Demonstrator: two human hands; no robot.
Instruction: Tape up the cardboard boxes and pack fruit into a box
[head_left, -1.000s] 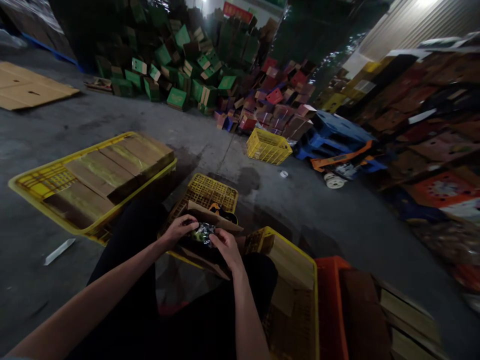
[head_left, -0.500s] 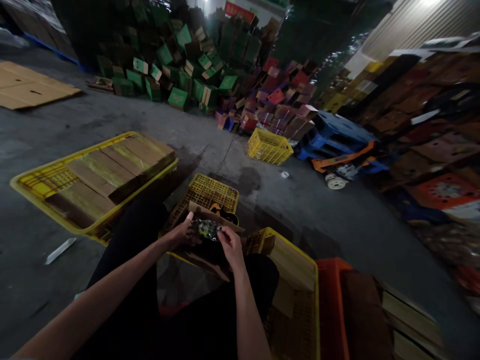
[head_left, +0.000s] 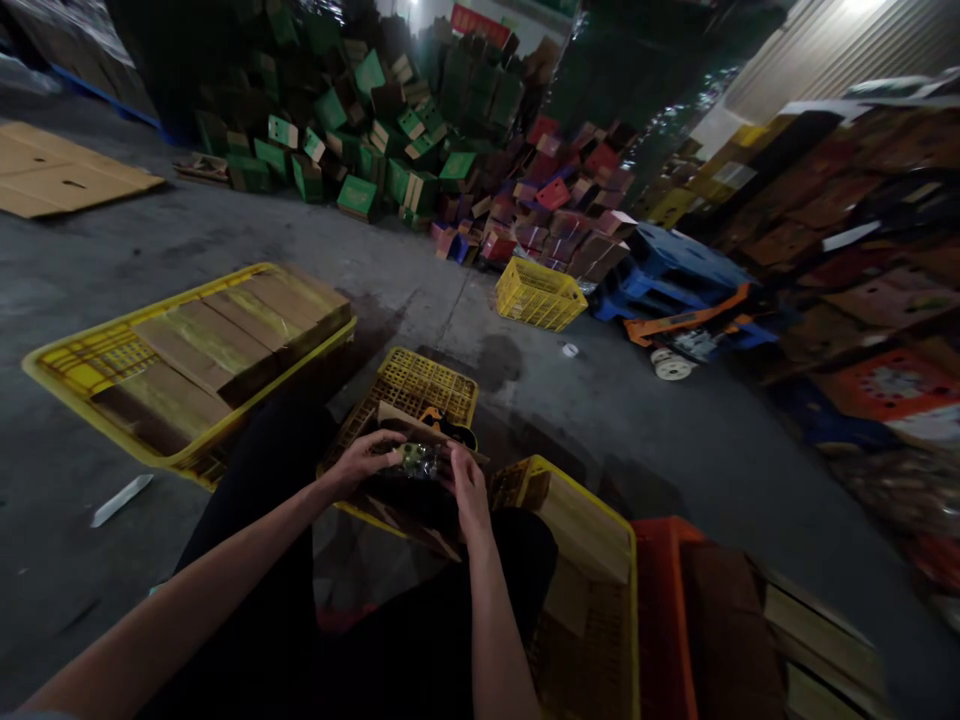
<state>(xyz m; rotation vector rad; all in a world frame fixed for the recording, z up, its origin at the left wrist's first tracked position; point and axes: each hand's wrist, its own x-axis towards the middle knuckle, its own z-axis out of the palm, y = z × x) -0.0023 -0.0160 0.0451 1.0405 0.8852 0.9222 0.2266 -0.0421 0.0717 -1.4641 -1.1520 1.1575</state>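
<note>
A small clear plastic packet [head_left: 418, 460] with something green inside shines between my two hands. My left hand [head_left: 364, 463] grips its left end, thumb and fingers closed. At the other end, the fingers of my right hand [head_left: 469, 488] hold the plastic. Below both hands is an open cardboard box [head_left: 424, 532], its dark inside hard to make out. The box rests on a yellow crate [head_left: 439, 380] in front of my knees. Just behind the box lies an orange and black object [head_left: 448, 425], partly hidden by it.
To the left stands a yellow crate [head_left: 180, 462] packed with taped cartons. On the right are another yellow crate [head_left: 634, 600] with cardboard in it and an orange crate [head_left: 664, 590]. Farther off are a yellow crate [head_left: 536, 295], an orange pallet jack [head_left: 675, 325] and piled green boxes [head_left: 356, 197].
My left fingers have come forward over the packet's left end, and the packet has turned slightly. My right hand has shifted a little up along the right end.
</note>
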